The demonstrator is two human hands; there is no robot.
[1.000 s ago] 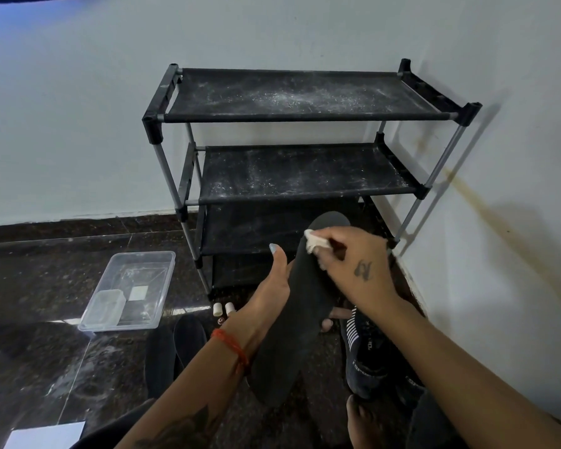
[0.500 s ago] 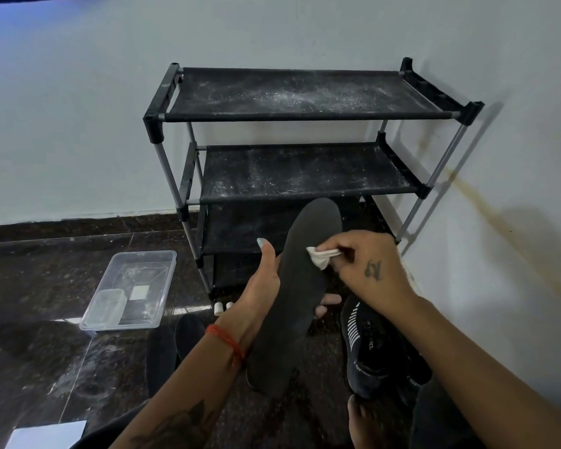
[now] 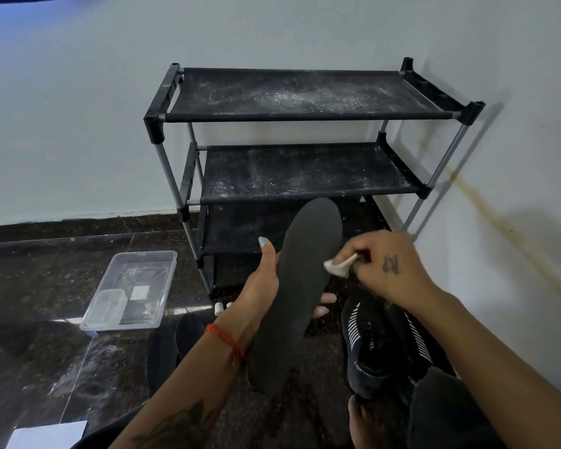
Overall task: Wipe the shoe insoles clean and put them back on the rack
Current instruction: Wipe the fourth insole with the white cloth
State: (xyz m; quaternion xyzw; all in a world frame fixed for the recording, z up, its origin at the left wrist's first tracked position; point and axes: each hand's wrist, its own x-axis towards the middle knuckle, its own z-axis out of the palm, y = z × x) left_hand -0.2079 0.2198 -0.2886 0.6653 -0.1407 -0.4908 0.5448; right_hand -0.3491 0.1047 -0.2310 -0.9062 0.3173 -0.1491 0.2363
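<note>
A long dark grey insole (image 3: pixel 300 286) is held up in front of the black shoe rack (image 3: pixel 289 171). My left hand (image 3: pixel 261 283) grips it at the middle, thumb on the left edge and fingertips showing on the right. My right hand (image 3: pixel 389 265) pinches a small white wipe (image 3: pixel 339 266), which touches the insole's right edge. Two more dark insoles (image 3: pixel 175 341) lie on the floor below my left forearm.
A pair of black sneakers (image 3: pixel 374 345) with white stripes sits on the floor at the right by the wall. A clear plastic tub (image 3: pixel 162 286) stands left of the rack. The rack's shelves are dusty with white powder. White paper (image 3: pixel 46 434) lies at bottom left.
My right hand with the wipe has moved down and to the right across the insole, from near its toe to its right edge. The insole has risen slightly.
</note>
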